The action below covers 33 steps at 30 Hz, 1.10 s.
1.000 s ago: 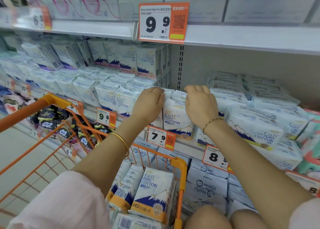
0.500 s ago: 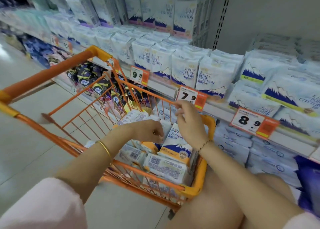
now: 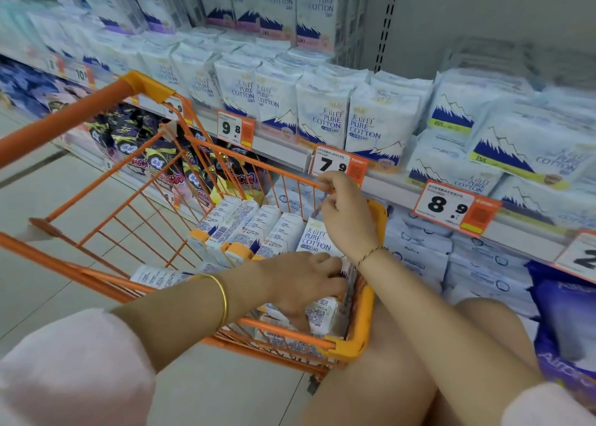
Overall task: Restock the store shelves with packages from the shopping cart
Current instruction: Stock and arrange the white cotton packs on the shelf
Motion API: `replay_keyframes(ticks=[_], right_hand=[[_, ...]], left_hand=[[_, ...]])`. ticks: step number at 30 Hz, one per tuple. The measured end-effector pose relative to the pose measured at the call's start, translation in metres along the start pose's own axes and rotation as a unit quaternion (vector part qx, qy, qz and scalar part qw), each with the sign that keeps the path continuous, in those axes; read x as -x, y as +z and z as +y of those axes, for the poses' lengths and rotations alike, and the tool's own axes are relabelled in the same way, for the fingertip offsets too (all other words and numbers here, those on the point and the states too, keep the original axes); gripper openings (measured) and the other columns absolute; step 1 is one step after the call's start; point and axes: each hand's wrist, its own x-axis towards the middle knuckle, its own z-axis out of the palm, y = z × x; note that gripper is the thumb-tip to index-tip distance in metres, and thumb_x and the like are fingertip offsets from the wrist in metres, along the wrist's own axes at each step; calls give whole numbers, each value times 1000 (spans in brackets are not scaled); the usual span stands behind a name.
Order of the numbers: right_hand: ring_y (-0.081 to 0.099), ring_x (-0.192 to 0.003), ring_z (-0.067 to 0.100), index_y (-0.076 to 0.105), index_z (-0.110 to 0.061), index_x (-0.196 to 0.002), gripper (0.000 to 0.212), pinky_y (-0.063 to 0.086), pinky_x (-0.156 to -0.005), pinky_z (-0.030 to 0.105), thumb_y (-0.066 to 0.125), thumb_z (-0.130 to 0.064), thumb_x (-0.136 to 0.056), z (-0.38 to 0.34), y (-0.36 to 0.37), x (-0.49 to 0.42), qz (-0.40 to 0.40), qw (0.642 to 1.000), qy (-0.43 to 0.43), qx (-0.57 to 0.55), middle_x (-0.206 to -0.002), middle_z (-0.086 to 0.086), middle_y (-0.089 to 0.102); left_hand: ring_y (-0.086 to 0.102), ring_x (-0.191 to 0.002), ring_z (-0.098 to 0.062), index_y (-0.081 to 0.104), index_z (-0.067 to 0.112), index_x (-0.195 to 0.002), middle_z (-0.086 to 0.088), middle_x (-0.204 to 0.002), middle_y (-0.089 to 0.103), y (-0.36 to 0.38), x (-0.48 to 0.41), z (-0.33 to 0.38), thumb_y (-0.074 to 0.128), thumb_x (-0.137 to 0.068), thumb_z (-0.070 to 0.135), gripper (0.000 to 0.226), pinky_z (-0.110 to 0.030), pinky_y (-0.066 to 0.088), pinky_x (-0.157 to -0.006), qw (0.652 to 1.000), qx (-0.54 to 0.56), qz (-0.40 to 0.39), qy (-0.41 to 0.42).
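An orange shopping cart [image 3: 364, 329] holds several white PURE COTTON packages [image 3: 245, 229], standing in a row and lying below. My left hand [image 3: 300, 280] reaches down into the cart's near right corner, its fingers curled over a white package [image 3: 322, 317] lying there. My right hand [image 3: 348, 222] hovers over the upright package [image 3: 314, 242] at the row's right end, fingers bent near the cart rim; what it holds is hidden. The shelf [image 3: 393, 188] above the cart carries rows of the same packages [image 3: 374, 125].
Price tags 9.8 [image 3: 233, 130], 7.9 [image 3: 337, 164] and 8.9 [image 3: 451, 206] hang on the shelf edge. Dark packs [image 3: 154, 154] fill the lower shelf behind the cart. My bare knees [image 3: 419, 361] are right of the cart. Tiled floor lies to the left.
Both hands left the packages on the shelf and dropped into the cart. My left hand has since moved to the near right corner, and my view has tilted down.
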Motion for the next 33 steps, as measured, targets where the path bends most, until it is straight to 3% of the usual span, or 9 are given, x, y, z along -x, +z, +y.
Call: replay_keyframes(ticks=[3, 7, 12, 15, 18, 21, 24, 27, 33], right_hand=[[54, -106, 13, 51, -11, -122, 38, 46, -88, 28, 38, 3, -90, 2, -1, 0, 9, 1000, -1, -9, -123, 3, 53], [59, -99, 20, 53, -12, -116, 34, 47, -85, 29, 39, 4, -89, 4, -3, -1, 39, 997, 7, -66, -108, 0, 56], [63, -88, 19, 51, -23, -103, 25, 52, -74, 30, 43, -2, -93, -1, -5, -1, 46, 990, 23, -130, -103, 2, 60], [62, -74, 12, 54, -17, -103, 13, 52, -61, 25, 45, -12, -96, -11, -14, 1, -1, 983, 50, -178, -100, 7, 61], [59, -74, 13, 61, -16, -103, 25, 47, -57, 21, 40, -28, -100, -21, -38, 2, -75, 966, 78, -233, -87, 0, 61], [57, -79, -2, 65, -23, -112, 31, 43, -67, 14, 45, -40, -96, -29, -65, 0, -152, 967, 52, -198, -84, -20, 61], [60, -101, 6, 58, -32, -113, 34, 49, -85, 25, 69, -30, -82, -36, -85, -5, -167, 973, 17, -155, -108, -14, 61], [63, -86, 7, 55, -32, -103, 35, 53, -79, 26, 72, -13, -79, -43, -102, -12, -129, 972, 12, -195, -100, -5, 63], [62, -90, 12, 51, -23, -114, 38, 54, -80, 24, 68, -12, -82, -46, -136, -33, 18, 978, -8, -206, -111, 5, 61]], left_hand=[[36, -109, -21, 44, 15, -123, -6, -122, 37, 1, -2, -4, 79, -66, 38, 71, -35, 41, -87, 997, 77, 14, -7], [37, -88, -13, 47, 13, -95, 2, -95, 42, -2, 7, -13, 79, -65, 22, 45, -26, 36, -71, 974, 217, 53, -32], [46, -76, -13, 47, 17, -87, -6, -92, 50, -18, 33, -23, 77, -71, 8, 35, -27, 38, -65, 893, 439, 75, -69], [49, -70, -14, 50, 19, -91, 3, -86, 51, -37, 45, -32, 74, -76, 11, 30, -27, 42, -62, 853, 508, 100, -65], [62, -83, -18, 57, 16, -96, 4, -93, 61, -60, 53, -42, 70, -74, 16, 26, -30, 51, -73, 815, 554, 144, -83], [61, -105, -27, 59, 14, -104, -9, -113, 64, -83, 55, -54, 71, -72, 20, 35, -40, 47, -92, 789, 575, 191, -99], [59, -102, -22, 55, 8, -111, -14, -112, 62, -110, 48, -60, 69, -69, 19, 46, -33, 47, -90, 775, 579, 233, -101], [64, -87, -15, 56, 15, -104, -4, -99, 67, -135, 43, -68, 71, -68, 22, 40, -25, 53, -76, 771, 578, 251, -88], [67, -99, -18, 55, 20, -113, 1, -106, 70, -171, 50, -91, 83, -56, 45, 68, -29, 55, -86, 831, 479, 251, -131]])
